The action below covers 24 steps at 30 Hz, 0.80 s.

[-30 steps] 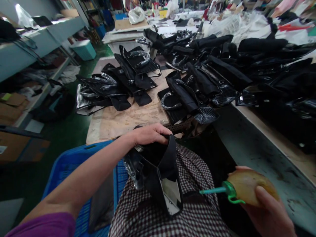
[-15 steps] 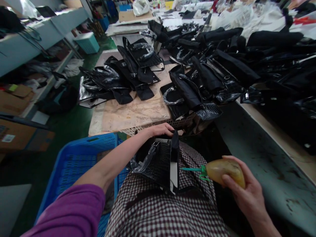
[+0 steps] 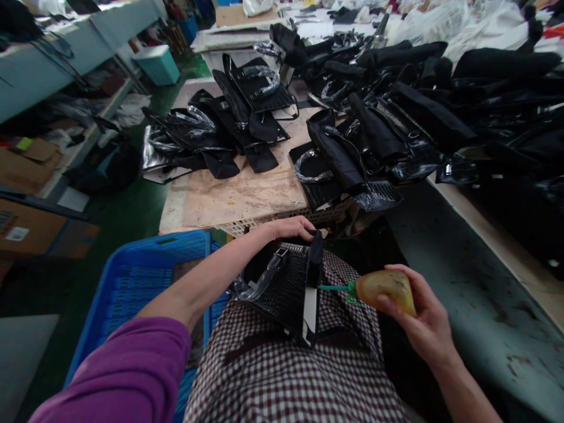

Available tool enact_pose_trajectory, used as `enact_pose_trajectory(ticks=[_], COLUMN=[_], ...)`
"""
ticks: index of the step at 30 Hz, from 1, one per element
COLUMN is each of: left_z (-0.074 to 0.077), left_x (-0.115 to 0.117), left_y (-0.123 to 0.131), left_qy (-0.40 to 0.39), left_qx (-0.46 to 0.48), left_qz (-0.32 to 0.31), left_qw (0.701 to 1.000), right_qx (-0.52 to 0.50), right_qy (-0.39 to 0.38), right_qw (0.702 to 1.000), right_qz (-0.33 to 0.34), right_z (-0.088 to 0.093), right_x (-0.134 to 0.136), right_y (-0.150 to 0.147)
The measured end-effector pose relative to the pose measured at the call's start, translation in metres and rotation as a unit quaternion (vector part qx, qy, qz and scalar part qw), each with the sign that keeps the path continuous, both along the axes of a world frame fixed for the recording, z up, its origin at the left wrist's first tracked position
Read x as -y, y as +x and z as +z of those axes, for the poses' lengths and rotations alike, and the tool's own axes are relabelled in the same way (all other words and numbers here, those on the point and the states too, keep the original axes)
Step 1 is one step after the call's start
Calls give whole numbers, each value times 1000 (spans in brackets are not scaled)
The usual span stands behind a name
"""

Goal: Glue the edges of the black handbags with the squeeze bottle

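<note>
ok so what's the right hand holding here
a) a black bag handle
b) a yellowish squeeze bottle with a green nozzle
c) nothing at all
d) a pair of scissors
b: the right hand is wrapped around a yellowish squeeze bottle whose green nozzle points toward the black bag piece on the lap, which the left hand grips at its top edge.

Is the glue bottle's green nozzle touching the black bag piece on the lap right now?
Yes, the glue bottle in the right hand has its nozzle tip against the black bag piece.
</note>
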State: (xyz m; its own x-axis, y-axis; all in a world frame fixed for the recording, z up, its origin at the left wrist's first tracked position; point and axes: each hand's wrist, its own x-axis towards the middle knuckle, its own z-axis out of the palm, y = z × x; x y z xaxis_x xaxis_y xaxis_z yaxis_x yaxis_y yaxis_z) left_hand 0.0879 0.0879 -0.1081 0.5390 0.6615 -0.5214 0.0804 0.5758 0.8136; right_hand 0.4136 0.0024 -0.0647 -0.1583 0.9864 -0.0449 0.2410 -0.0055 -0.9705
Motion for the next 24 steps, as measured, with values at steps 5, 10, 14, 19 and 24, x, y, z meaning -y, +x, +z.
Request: enact_pose_trajectory(ticks=[5,10,14,19,24], left_z=[-4,-4,-3,-4,-3], left_x=[-2,-2,-1,-2,-3], left_y=[-2,-2,-1,-1,-2], left_qy=[1,-4,-3,2,4], left_qx=[1,2,1,-5,-8], left_qz=[5,12,13,9,7], left_qw=[1000,1000,1000,1000,1000], right_qx=[1,5,-6,-9,1], right_qy=[-1,-27,-46,-53,-28], right_qw=[999,995,991,991,995], right_qz=[42,100,126,124,91], right_z=[-1,-4,-1,-3,-8], right_x=[1,7,15,20,20], right_y=[4,15,16,15,19])
